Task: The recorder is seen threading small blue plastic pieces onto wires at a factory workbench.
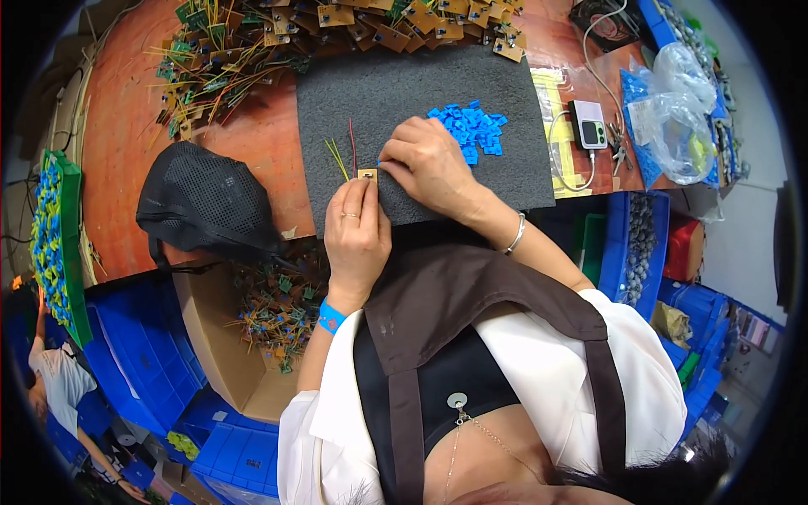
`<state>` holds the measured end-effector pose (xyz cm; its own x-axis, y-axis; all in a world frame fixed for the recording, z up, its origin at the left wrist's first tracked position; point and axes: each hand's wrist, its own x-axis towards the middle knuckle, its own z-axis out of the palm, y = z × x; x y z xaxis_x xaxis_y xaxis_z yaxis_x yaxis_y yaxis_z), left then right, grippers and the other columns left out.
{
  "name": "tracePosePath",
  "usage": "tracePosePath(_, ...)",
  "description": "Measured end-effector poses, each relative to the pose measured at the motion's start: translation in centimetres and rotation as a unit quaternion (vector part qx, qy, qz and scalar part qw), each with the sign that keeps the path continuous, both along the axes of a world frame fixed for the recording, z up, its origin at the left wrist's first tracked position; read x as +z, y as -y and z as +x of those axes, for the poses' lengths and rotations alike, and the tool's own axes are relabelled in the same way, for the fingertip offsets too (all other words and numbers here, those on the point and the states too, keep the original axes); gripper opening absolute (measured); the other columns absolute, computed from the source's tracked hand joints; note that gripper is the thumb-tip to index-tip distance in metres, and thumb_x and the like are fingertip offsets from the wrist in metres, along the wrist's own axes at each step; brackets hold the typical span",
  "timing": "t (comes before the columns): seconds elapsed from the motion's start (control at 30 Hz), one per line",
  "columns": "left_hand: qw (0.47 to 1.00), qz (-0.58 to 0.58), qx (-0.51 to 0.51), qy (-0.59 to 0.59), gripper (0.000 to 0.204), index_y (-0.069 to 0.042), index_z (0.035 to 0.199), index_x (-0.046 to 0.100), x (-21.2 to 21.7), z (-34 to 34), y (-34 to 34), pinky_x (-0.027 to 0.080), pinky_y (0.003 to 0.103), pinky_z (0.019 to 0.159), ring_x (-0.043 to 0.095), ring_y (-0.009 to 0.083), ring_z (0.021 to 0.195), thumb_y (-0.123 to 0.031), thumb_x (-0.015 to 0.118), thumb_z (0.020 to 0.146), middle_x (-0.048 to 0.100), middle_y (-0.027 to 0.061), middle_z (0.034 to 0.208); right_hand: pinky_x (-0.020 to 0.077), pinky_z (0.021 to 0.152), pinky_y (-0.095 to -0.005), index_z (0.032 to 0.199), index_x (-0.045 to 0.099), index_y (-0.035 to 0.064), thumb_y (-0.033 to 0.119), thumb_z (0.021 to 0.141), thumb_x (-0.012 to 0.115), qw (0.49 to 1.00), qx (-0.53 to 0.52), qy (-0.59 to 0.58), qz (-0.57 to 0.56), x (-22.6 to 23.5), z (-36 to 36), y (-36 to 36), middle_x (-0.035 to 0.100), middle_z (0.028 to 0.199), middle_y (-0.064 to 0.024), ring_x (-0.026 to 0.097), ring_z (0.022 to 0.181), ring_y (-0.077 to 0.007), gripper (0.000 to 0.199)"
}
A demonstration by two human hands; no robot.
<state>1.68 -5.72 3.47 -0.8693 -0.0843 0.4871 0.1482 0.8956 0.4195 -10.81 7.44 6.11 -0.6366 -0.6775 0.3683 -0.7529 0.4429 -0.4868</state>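
My left hand, a ring on one finger, is closed on a small tan circuit board at the front of the dark grey mat. Thin yellow-green wires and a red wire rise from beside the board. Just to the right, my right hand pinches a small blue plastic piece, mostly hidden by the fingertips, close to the board's upper right edge. A loose pile of like blue plastic pieces lies on the mat beyond my right hand.
Many wired circuit boards are heaped behind the mat. A black mesh cap lies at left. On the right are a cabled white device, keys and plastic bags. Below the table edge stands a cardboard box of boards.
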Motion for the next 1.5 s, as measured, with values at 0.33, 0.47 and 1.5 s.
tracePosePath(0.33,0.999,-0.045,0.023,-0.002,0.036,0.005,0.115,0.070,-0.8,0.4,-0.2,0.045,0.048,0.106,0.059,0.0312,0.119,-0.005,0.068,0.080,0.065,0.0143,0.120,0.0489,0.070,-0.0407,0.080,0.067,0.0040,0.008,0.077,0.077,0.997,-0.007,0.067,-0.050,-0.9,1.4,1.5,0.062,0.081,-0.0074,0.060,0.082,-0.0288,0.011)
tracePosePath(0.47,0.999,-0.037,0.019,-0.004,0.035,0.006,0.113,0.070,-0.8,0.5,-0.1,0.044,0.049,0.107,0.059,0.0319,0.120,-0.005,0.066,0.079,0.066,0.0159,0.121,0.0497,0.069,-0.0406,0.080,0.067,0.0038,0.007,0.077,0.076,0.998,-0.001,0.047,-0.048,-0.9,1.4,2.2,0.063,0.081,-0.0081,0.060,0.080,-0.0296,0.010)
tracePosePath(1.5,0.999,-0.009,0.048,-0.022,0.040,0.006,0.118,0.065,-1.5,0.9,-1.1,0.039,0.049,0.112,0.058,0.0313,0.123,-0.011,0.064,0.082,0.064,0.0178,0.123,0.0491,0.070,-0.0429,0.076,0.061,0.0000,0.002,0.076,0.072,0.995,0.054,0.085,-0.013,0.0,0.7,1.9,0.063,0.075,-0.0122,0.059,0.080,-0.0335,0.011)
